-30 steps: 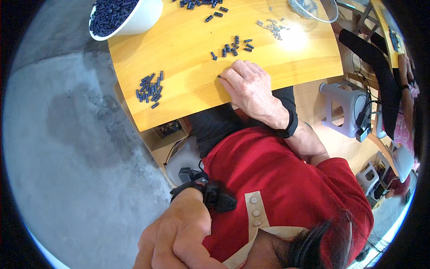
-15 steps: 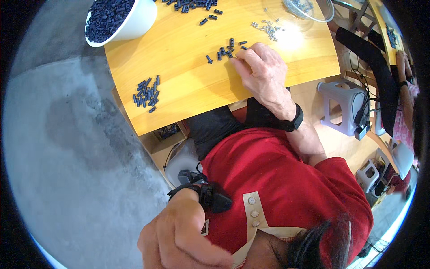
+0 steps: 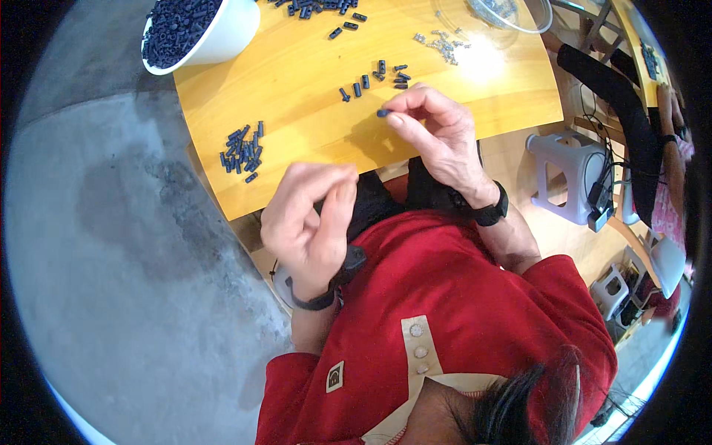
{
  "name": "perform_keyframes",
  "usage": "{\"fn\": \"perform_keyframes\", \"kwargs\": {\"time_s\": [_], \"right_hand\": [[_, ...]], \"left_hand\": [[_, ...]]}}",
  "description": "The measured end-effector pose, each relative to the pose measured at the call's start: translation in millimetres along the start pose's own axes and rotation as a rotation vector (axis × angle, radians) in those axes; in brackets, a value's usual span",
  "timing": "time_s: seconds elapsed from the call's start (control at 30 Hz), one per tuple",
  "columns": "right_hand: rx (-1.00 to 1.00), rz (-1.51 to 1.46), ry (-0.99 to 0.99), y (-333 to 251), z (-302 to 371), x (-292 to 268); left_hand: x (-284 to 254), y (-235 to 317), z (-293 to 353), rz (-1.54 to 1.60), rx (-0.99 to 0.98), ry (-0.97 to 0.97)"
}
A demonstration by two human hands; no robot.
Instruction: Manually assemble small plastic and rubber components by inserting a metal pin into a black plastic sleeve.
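Note:
Over the table's front part, my right hand (image 3: 441, 133) pinches a small black plastic piece (image 3: 383, 113) between thumb and fingertips. My left hand (image 3: 308, 222) is raised by the table's near edge, its thumb and fingers pressed together. Whatever those fingertips may hold does not show. Just beyond my right hand lies a loose group of black plastic pieces (image 3: 366, 81), some short and blocky, some thin like pegs. A heap of slim black pieces (image 3: 242, 153) rests on the table's left side.
A white tub (image 3: 236, 37) full of small black parts stands at the far left of the wooden table (image 3: 304, 111). Small silvery metal parts (image 3: 445, 48) lie by a clear bowl (image 3: 519, 28) at the far right. A white stool (image 3: 564, 178) and another person's arm (image 3: 671, 163) are at the right.
My left hand has come up from beside my chest to the table edge. My right hand has drawn back from the loose group, lifting out a small black plastic piece.

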State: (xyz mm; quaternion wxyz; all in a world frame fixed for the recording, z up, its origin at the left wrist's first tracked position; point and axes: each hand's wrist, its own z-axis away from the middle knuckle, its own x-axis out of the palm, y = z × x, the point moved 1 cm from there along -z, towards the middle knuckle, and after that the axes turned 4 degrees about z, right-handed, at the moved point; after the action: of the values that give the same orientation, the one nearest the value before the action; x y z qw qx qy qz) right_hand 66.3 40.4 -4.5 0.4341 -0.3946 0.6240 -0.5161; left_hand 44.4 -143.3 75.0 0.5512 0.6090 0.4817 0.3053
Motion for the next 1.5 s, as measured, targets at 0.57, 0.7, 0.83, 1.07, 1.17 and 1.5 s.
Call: {"fn": "perform_keyframes", "kwargs": {"time_s": [0.57, 0.7, 0.83, 1.07, 1.17, 1.5], "right_hand": [[-0.036, 0.026, -0.210, -22.0, 25.8, -24.4], [-0.062, 0.089, -0.215, -26.3, 24.9, -28.5], [-0.097, 0.124, -0.215, -24.4, 22.2, -33.4], [-0.065, 0.437, 0.205, -8.0, 0.3, -55.0], [-0.133, 0.644, 0.395, 17.1, -14.9, -69.3], [-0.119, 0.857, 0.382, 33.6, -25.3, -71.0]], "left_hand": [[31.4, -21.0, -3.7, -0.519, 0.237, -0.155], [36.6, -23.0, -3.8, -0.491, 0.243, -0.167], [40.1, -26.5, -6.0, -0.437, 0.232, -0.155], [43.6, -35.1, -7.3, -0.328, 0.112, -0.097], [43.1, -38.9, -7.4, -0.299, 0.117, -0.074], [42.5, -36.8, -7.0, -0.260, 0.068, -0.077]]}}
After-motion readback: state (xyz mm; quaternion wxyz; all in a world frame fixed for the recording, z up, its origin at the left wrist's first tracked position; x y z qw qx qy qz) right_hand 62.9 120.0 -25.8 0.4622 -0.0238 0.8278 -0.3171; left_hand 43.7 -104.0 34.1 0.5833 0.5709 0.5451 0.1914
